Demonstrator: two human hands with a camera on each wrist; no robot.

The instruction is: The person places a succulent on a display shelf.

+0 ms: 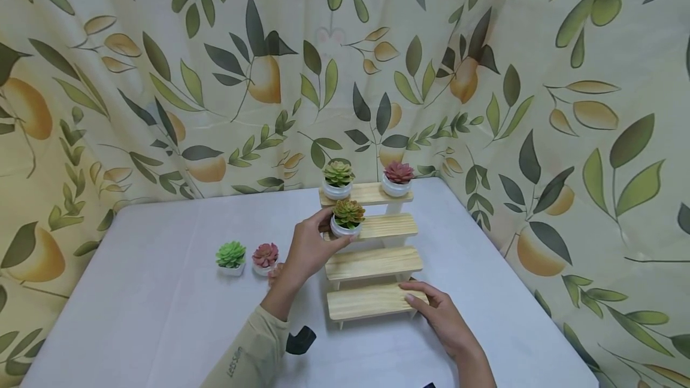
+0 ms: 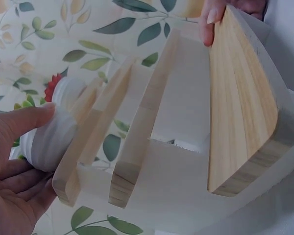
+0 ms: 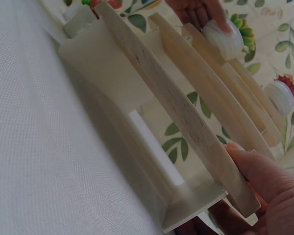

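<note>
My left hand (image 1: 312, 247) grips a small potted succulent (image 1: 347, 215), green with orange tips in a round white pot, at the left end of the second shelf from the top. In the left wrist view, the thumb lies on the white pot (image 2: 51, 139) and the fingers are beneath it. My right hand (image 1: 439, 316) holds the right end of the lowest shelf (image 1: 372, 302) of a wooden tiered stand, thumb on top and fingers around the edge. On the top shelf (image 1: 366, 194) stand a green succulent (image 1: 338, 178) at left and a red one (image 1: 398, 178) at right.
Left of the stand, a bright green succulent (image 1: 230, 257) and a pink one (image 1: 266, 258) stand on the white table (image 1: 162, 292), with another pinkish plant partly behind my left wrist. A black object (image 1: 300, 340) shows beside the left sleeve. A leaf-patterned curtain (image 1: 302, 76) borders the table.
</note>
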